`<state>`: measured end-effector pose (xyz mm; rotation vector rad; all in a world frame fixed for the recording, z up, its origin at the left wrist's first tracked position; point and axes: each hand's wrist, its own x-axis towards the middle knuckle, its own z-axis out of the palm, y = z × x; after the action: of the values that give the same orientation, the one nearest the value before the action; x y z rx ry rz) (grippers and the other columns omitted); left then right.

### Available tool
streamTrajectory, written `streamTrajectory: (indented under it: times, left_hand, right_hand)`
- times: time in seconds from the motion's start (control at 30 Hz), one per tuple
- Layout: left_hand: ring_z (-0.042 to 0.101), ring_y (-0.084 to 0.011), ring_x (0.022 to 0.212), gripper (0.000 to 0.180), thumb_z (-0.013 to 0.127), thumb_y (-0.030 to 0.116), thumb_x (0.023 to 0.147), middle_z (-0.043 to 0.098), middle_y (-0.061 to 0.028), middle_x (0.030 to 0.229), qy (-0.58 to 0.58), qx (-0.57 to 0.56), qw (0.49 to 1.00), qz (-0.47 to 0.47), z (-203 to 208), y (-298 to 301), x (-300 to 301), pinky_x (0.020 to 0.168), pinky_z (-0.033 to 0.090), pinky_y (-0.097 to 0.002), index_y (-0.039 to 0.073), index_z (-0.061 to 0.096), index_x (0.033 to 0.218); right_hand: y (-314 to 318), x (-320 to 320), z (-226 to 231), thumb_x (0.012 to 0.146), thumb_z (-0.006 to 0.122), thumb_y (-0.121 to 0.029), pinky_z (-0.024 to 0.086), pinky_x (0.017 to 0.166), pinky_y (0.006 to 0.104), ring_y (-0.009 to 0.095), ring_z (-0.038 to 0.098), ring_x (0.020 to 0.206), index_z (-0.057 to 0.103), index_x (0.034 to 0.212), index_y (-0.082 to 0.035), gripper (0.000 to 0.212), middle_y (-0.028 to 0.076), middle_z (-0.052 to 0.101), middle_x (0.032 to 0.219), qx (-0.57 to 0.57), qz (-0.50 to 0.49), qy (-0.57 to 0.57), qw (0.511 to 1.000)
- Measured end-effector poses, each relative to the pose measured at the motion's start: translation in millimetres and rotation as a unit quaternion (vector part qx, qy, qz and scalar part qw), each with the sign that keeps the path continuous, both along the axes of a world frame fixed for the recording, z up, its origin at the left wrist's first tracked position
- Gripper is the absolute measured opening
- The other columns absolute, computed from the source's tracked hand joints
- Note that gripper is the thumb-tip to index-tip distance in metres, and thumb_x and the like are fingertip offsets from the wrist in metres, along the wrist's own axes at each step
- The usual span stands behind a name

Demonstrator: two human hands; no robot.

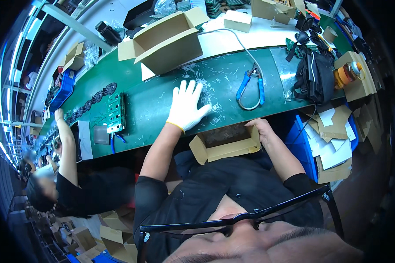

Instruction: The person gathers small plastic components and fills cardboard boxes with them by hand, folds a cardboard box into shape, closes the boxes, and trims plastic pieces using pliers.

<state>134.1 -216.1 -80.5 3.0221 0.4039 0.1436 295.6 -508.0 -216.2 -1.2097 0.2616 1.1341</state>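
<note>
My left hand [188, 106], in a white glove, lies on the green bench with its fingers spread and nothing in them. Small clear slivers [210, 90] are scattered beside and beyond it. Bare and closed, my right hand [263, 129] grips the right end of an open cardboard box [232, 151], its thumb at the rim. The box sits below the bench's front edge, against my body, and pale bits [224, 134] show inside it. To the right of the glove lies a pair of blue-handled pliers [250, 87] with a grey cable by it.
A larger open cardboard box [171, 46] stands at the back. Green circuit boards [116, 113] and a row of black round parts [92, 100] lie left, near a co-worker's arm [66, 140]. At right are a black bag [315, 76] and a blue bin [300, 142] of cardboard scraps.
</note>
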Motion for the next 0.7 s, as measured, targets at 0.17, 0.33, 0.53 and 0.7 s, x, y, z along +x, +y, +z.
streamTrajectory:
  times: [0.17,0.33,0.53,0.7]
  left_hand:
    - [0.033,-0.049,0.159,0.083,0.06,0.063,0.1,0.044,-0.0242,0.17,-0.011,0.023,0.999,0.029,-13,17,27,0.129,0.024,-0.0638,0.009,0.051,0.162]
    - [0.036,-0.0493,0.157,0.081,0.067,0.058,0.099,0.045,-0.0246,0.168,-0.019,-0.013,0.999,-0.028,4,-1,25,0.128,0.027,-0.0629,0.01,0.051,0.162]
    - [0.043,-0.0478,0.148,0.081,0.07,0.056,0.096,0.051,-0.0251,0.158,-0.025,0.01,0.999,0.023,-2,11,10,0.121,0.034,-0.0621,0.007,0.051,0.159]
    - [0.041,-0.0461,0.15,0.079,0.066,0.06,0.098,0.051,-0.0237,0.16,-0.051,0.058,0.997,0.014,-9,11,18,0.123,0.031,-0.0606,0.006,0.056,0.155]
  right_hand:
    - [6,-3,5,0.082,0.072,0.011,0.063,0.089,0.0466,0.034,0.076,0.1,0.071,0.111,0.006,0.03,0.017,0.075,0.108,0.006,-0.001,0.001,1.0]
    - [1,-6,-4,0.081,0.072,0.012,0.062,0.091,0.0465,0.034,0.076,0.101,0.073,0.115,0.006,0.034,0.018,0.075,0.113,0.01,-0.019,-0.014,1.0]
    - [2,-2,4,0.08,0.072,0.012,0.062,0.094,0.0467,0.035,0.076,0.105,0.074,0.114,0.007,0.035,0.018,0.076,0.115,0.001,-0.005,0.011,1.0]
    - [4,-2,5,0.081,0.072,0.012,0.062,0.091,0.0467,0.034,0.076,0.1,0.073,0.113,0.005,0.033,0.018,0.076,0.111,0.006,0.002,0.003,1.0]
